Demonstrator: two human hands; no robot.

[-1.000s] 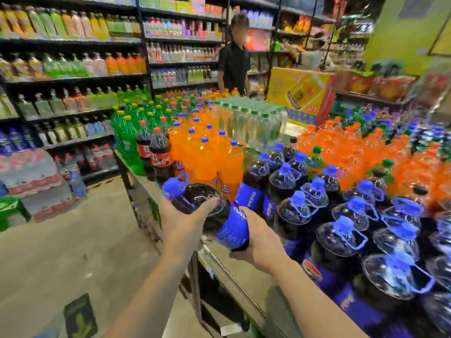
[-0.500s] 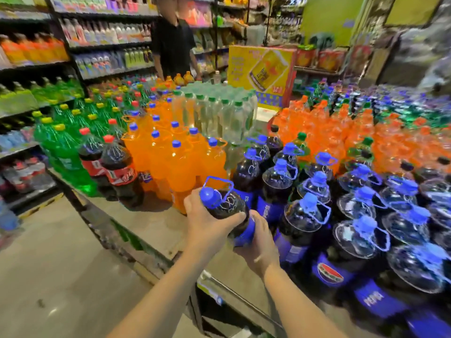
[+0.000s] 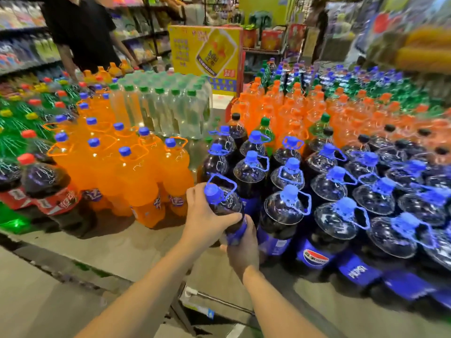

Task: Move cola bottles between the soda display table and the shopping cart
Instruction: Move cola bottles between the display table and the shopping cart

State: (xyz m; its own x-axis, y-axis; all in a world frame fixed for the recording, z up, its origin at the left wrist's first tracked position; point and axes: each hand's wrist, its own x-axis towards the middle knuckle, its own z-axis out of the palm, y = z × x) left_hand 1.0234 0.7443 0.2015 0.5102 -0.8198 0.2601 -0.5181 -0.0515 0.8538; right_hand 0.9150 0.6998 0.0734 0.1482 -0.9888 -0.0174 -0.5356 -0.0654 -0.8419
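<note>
A large dark cola bottle (image 3: 225, 203) with a blue cap, blue carry handle and blue label is nearly upright over the bare front strip of the soda display table (image 3: 136, 247). My left hand (image 3: 207, 218) grips its shoulder from the left. My right hand (image 3: 242, 247) holds its lower body at the label. It stands just left of several matching blue-capped cola bottles (image 3: 334, 215) packed on the table. Whether its base touches the table is hidden by my hands. No shopping cart is in view.
Orange soda bottles (image 3: 136, 172) stand left of the held bottle, red-labelled cola (image 3: 46, 189) and green bottles further left, clear bottles (image 3: 166, 111) behind. More orange bottles (image 3: 292, 111) fill the back right. A person in black (image 3: 80, 30) stands beyond. The floor (image 3: 48, 301) lies lower left.
The held bottle has gone from tilted on its side to nearly upright and moved forward over the table, close beside the blue-capped cola bottles. Both hands kept their hold.
</note>
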